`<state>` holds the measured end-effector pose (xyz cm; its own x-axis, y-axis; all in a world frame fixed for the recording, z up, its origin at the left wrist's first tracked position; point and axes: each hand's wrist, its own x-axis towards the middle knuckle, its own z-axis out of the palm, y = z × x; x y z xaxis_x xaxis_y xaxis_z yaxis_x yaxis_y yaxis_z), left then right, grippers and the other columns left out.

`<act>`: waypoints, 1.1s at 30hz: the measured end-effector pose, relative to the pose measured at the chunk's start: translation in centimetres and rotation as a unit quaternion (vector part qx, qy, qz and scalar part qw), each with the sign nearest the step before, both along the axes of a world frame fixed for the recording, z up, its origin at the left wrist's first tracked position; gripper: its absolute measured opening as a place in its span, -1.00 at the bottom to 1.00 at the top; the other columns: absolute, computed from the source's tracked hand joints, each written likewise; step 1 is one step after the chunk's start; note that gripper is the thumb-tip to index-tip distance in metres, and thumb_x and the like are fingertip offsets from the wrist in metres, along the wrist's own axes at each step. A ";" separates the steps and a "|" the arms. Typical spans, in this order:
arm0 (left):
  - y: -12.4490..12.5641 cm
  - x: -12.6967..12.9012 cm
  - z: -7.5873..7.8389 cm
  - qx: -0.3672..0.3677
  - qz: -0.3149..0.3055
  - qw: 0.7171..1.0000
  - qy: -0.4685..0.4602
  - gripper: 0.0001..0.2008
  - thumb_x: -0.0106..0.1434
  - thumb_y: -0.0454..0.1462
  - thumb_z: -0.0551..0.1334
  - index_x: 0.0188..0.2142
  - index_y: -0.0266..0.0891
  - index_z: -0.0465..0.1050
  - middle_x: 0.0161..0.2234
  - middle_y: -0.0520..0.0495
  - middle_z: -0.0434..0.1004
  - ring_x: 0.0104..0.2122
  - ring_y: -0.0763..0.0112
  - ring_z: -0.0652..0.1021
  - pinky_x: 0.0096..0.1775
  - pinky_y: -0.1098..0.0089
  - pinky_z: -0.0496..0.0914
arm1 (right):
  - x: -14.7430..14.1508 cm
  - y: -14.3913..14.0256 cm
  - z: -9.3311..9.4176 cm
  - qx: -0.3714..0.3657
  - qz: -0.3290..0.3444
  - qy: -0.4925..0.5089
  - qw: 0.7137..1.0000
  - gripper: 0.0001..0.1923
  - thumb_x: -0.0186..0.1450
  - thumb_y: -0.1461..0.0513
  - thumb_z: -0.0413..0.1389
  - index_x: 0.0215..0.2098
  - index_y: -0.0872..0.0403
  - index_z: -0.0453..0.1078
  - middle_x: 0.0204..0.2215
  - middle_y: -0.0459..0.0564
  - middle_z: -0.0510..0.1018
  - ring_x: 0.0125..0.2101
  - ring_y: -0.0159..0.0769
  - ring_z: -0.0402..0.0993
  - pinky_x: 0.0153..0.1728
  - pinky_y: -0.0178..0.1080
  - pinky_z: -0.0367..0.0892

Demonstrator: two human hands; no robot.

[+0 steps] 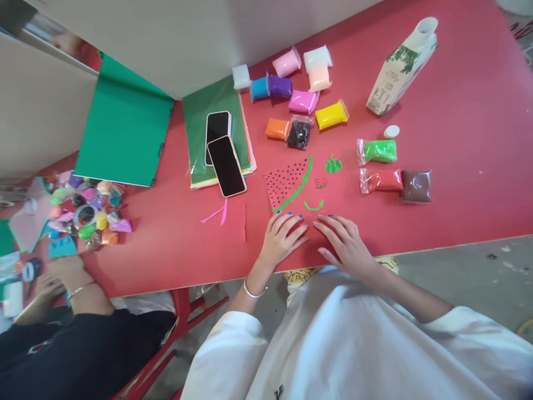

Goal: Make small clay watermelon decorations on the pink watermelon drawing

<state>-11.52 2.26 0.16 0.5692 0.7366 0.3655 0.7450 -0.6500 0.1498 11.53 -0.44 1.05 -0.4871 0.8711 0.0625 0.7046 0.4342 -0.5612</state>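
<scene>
My left hand (282,238) lies on the red table with its fingers stretched out, nails painted blue. Across a small gap rests my right hand (343,243), also spread and holding nothing. Just beyond my left fingertips is a large watermelon slice (288,182) in red with black dots and a green clay rind. To its right are a small green striped watermelon (333,164), a tiny red slice (320,182) and a curved green clay strip (313,206), which lies nearest my right fingertips.
Clay packets, such as yellow (332,115), black (298,133), green (380,151), red (382,180) and brown (416,186), surround the work. A carton (400,72) stands behind. Two phones (227,166) lie on green paper (200,166). At left, a co-worker's hands (66,272) are near scattered clay.
</scene>
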 end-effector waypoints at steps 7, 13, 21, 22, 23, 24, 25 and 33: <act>-0.4 0.4 0.2 0.004 -0.009 1.000 -0.023 -0.74 0.17 -0.14 0.34 -0.14 -0.07 0.48 -0.15 -0.02 0.59 -0.05 0.29 0.51 0.09 0.19 0.31 | 0.0 0.0 0.0 -0.004 -0.010 0.028 1.000 -0.46 0.37 0.07 -0.03 0.25 0.08 0.12 0.20 0.14 0.27 0.18 0.00 0.09 0.15 0.07 0.11; -0.8 1.2 0.6 -0.019 0.040 0.996 -0.082 -0.87 0.18 -0.26 0.34 -0.25 -0.06 0.50 -0.19 0.02 0.59 -0.07 0.35 0.51 0.04 0.23 0.35 | 0.6 0.4 0.6 -0.054 -0.032 0.140 0.988 -0.68 0.38 0.15 -0.03 0.04 0.09 0.33 -0.05 0.14 0.46 -0.01 -0.15 0.34 0.03 -0.07 0.28; -2.0 2.8 1.2 0.025 0.126 0.987 -0.097 -0.79 0.21 -0.19 0.31 -0.14 0.09 0.51 -0.29 0.03 0.58 -0.11 0.31 0.54 0.10 0.17 0.26 | 1.0 3.9 3.3 -0.261 -0.064 0.242 0.932 -0.64 0.36 0.00 -0.02 -0.31 0.06 0.48 -0.35 0.02 0.58 -0.33 -0.26 0.49 -0.29 -0.25 0.38; -2.2 3.1 1.0 0.022 0.123 0.989 -0.084 -0.79 0.22 -0.17 0.29 -0.13 0.11 0.50 -0.28 0.03 0.58 -0.11 0.30 0.54 0.11 0.17 0.24 | 0.9 4.3 3.5 -0.270 -0.070 0.248 0.928 -0.64 0.34 -0.01 0.01 -0.32 0.07 0.48 -0.36 0.01 0.59 -0.35 -0.27 0.49 -0.32 -0.26 0.37; -2.2 3.4 0.8 0.015 0.116 0.990 -0.075 -0.78 0.23 -0.17 0.28 -0.11 0.12 0.49 -0.28 0.04 0.59 -0.11 0.30 0.54 0.12 0.17 0.23 | 0.9 4.7 3.6 -0.272 -0.080 0.251 0.926 -0.65 0.32 -0.01 0.04 -0.32 0.07 0.49 -0.37 0.00 0.59 -0.37 -0.28 0.49 -0.35 -0.28 0.37; -2.2 3.6 0.7 0.004 0.107 0.992 -0.071 -0.77 0.25 -0.17 0.26 -0.08 0.13 0.48 -0.26 0.04 0.59 -0.10 0.30 0.54 0.12 0.18 0.22 | 1.0 5.0 3.6 -0.270 -0.089 0.251 0.925 -0.66 0.29 -0.01 0.07 -0.33 0.07 0.49 -0.39 -0.01 0.59 -0.39 -0.29 0.48 -0.38 -0.30 0.35; -2.2 3.9 0.6 -0.010 0.097 0.993 -0.069 -0.75 0.25 -0.17 0.25 -0.06 0.14 0.47 -0.25 0.04 0.59 -0.10 0.31 0.54 0.12 0.19 0.21 | 1.1 5.3 3.6 -0.267 -0.094 0.247 0.927 -0.67 0.28 0.00 0.09 -0.33 0.08 0.50 -0.39 -0.01 0.60 -0.40 -0.30 0.48 -0.40 -0.31 0.34; 1.0 4.9 2.9 -0.048 0.185 0.968 -0.161 -0.71 0.18 -0.16 0.30 -0.08 -0.08 0.50 -0.07 -0.13 0.46 0.03 0.19 0.39 0.11 0.13 0.25 | 2.5 8.7 3.7 -0.175 -0.015 0.167 0.970 -0.80 0.28 0.14 0.11 -0.32 0.08 0.51 -0.42 -0.05 0.58 -0.45 -0.38 0.44 -0.39 -0.34 0.29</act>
